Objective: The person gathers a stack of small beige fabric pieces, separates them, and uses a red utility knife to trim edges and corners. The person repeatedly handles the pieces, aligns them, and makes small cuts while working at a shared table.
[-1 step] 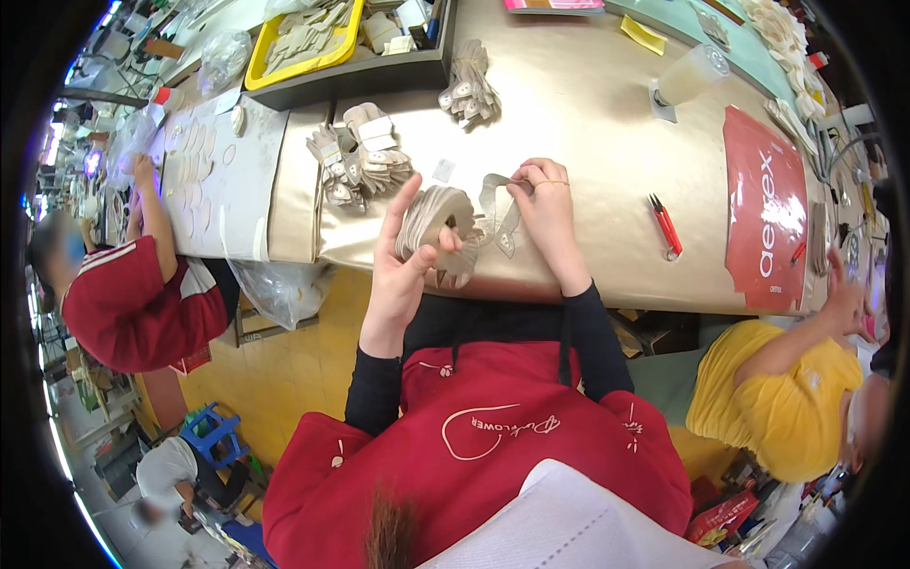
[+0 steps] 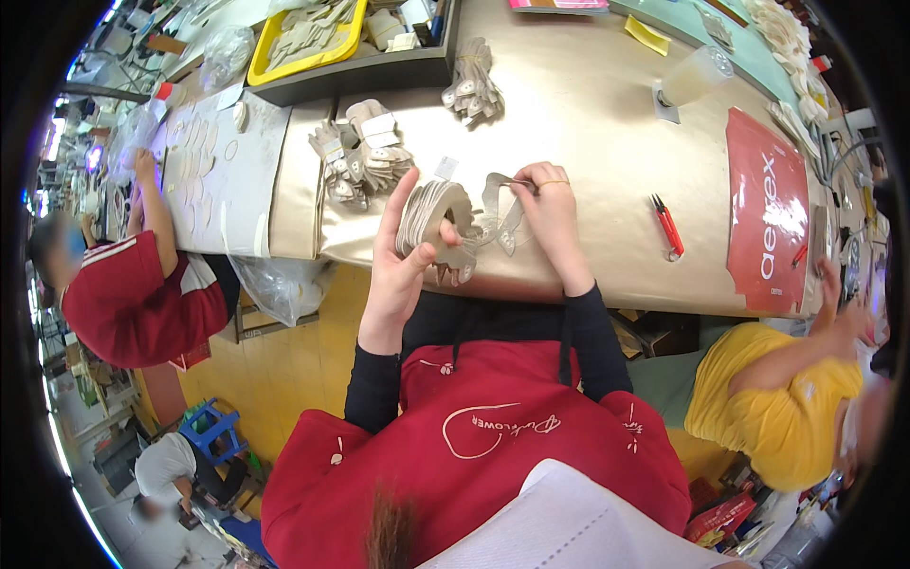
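Observation:
My left hand [image 2: 391, 289] grips a thick stack of grey-beige cut-out pieces [image 2: 427, 220], index finger stretched up along its side and thumb in front. They look like flat shoe-upper parts, though I cannot be sure of the material. To the right of the stack, a single curved piece [image 2: 492, 196] of the same colour hangs above the table edge. Its upper end is pinched between the thumb and fingers of my right hand [image 2: 550, 204]. Its lower end meets the stack; whether it is joined there cannot be made out.
Bundles of similar pieces [image 2: 377, 152] lie beyond my left hand, another bundle [image 2: 472, 90] farther back. A black tray [image 2: 355, 78] bears a yellow bin [image 2: 327, 59]. Red-handled snips [image 2: 668, 228], a red sheet [image 2: 766, 213] and a plastic cup [image 2: 697, 76] are rightward. Co-workers sit on both sides.
My hands and the pieces they hold stay almost as they were. The view has shifted very slightly, and the right-hand co-worker's hands have moved a little.

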Available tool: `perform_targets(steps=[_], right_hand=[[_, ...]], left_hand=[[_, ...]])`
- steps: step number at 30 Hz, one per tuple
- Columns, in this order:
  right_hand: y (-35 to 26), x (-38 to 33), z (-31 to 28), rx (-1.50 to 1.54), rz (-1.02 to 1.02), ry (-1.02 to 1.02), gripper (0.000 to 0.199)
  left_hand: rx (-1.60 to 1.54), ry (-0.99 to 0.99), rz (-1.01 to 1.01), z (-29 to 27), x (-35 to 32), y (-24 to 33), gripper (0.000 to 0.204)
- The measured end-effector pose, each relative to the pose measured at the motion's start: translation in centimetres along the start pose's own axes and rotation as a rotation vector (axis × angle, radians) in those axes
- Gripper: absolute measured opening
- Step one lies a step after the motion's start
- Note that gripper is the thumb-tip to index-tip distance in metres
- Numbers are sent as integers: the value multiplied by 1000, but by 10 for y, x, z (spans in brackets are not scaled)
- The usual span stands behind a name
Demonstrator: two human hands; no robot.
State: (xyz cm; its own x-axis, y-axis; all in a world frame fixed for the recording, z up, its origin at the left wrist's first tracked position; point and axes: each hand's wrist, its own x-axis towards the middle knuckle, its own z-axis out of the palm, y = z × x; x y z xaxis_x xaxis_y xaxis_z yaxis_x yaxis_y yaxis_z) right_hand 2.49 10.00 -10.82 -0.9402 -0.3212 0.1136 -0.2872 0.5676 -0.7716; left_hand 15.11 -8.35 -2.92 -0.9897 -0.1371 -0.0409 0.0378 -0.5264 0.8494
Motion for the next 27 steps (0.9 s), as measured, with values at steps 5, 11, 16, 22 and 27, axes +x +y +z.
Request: perform_targets(steps=[5, 11, 16, 22, 27], right_hand=[[-23, -23, -54, 434, -212, -182, 13], [-40, -30, -99, 616, -434, -378, 17], [-41, -32, -89, 642, -282, -262, 17], [-32, -34, -80, 796, -232, -310, 30], [-30, -37, -76, 853, -202, -429, 51]], left_hand=[[134, 59, 35, -8, 6, 6, 89], [142, -99, -73, 10, 13, -2, 94], [303, -213, -51, 37, 9, -16, 94], [178, -272, -210, 53, 0, -18, 94], [214, -311, -207, 49, 2, -13, 97]])
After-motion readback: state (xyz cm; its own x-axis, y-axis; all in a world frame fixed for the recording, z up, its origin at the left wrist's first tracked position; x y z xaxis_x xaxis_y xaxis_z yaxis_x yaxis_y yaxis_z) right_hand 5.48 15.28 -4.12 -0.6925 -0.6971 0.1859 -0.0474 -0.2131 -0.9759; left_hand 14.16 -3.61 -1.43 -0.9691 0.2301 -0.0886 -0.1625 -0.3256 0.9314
